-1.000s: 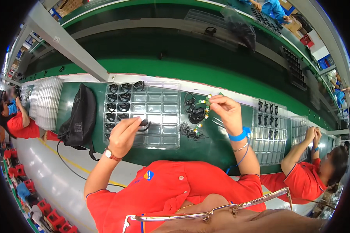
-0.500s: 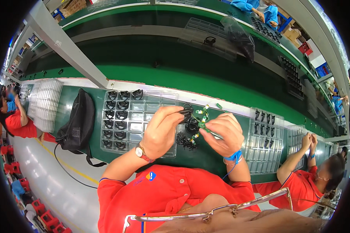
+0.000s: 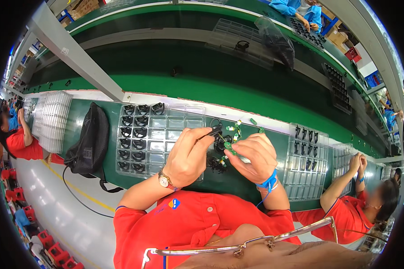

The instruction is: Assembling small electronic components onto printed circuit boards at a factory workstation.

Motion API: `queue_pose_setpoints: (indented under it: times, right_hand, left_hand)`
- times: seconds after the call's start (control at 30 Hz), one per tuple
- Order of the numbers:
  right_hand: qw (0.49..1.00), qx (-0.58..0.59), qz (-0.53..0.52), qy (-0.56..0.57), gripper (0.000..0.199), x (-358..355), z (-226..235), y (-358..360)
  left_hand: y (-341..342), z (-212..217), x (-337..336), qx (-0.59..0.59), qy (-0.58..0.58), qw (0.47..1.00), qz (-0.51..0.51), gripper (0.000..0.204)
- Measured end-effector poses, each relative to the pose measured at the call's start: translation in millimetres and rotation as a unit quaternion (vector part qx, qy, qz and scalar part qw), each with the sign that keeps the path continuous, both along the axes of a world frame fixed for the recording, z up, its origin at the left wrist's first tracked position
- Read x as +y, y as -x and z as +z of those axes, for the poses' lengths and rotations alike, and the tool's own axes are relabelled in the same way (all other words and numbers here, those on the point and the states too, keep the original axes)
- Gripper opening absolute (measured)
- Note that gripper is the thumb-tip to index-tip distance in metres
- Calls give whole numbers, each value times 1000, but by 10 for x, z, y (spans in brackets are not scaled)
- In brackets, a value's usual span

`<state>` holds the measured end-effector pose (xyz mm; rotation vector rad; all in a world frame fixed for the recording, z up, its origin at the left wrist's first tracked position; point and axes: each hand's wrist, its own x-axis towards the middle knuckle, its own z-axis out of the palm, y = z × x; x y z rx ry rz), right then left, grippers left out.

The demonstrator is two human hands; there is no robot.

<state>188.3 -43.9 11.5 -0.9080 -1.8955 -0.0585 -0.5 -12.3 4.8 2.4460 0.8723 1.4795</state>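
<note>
Above a green bench [image 3: 280,141], our two hands work close together: our right hand [image 3: 256,157] pinches a small green part [image 3: 229,147] between thumb and fingertips, while our left hand [image 3: 186,152] presses thumb and fingers on a black part [image 3: 216,129] just to its left. Green-and-white pieces [image 3: 234,128] sit just beyond. Farther left, a clear tray [image 3: 157,122] holds looped black pieces [image 3: 140,132] in rows.

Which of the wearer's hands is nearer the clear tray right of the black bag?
Left. The left hand appears over the tray, at its right edge; the right hand is farther right.
</note>
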Motion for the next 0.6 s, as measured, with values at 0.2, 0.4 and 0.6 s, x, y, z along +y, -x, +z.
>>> queue_pose_setpoints:
  times: [0.2, 0.4, 0.6]
  right_hand:
    - [1000, -2, -4, 1, 34, 11, -7, 9]
    - [1000, -5, -14, -14, 32, 11, -14, 29]
    - [1000, -9, -18, -10, 31, -5, -10, 34]
  left_hand:
    - [2, -9, -4, 1, -3, 1000, 3, 27]
    - [-4, -17, 1, 9, -10, 1000, 7, 27]
    - [-6, -13, -6, 16, -8, 1000, 8, 29]
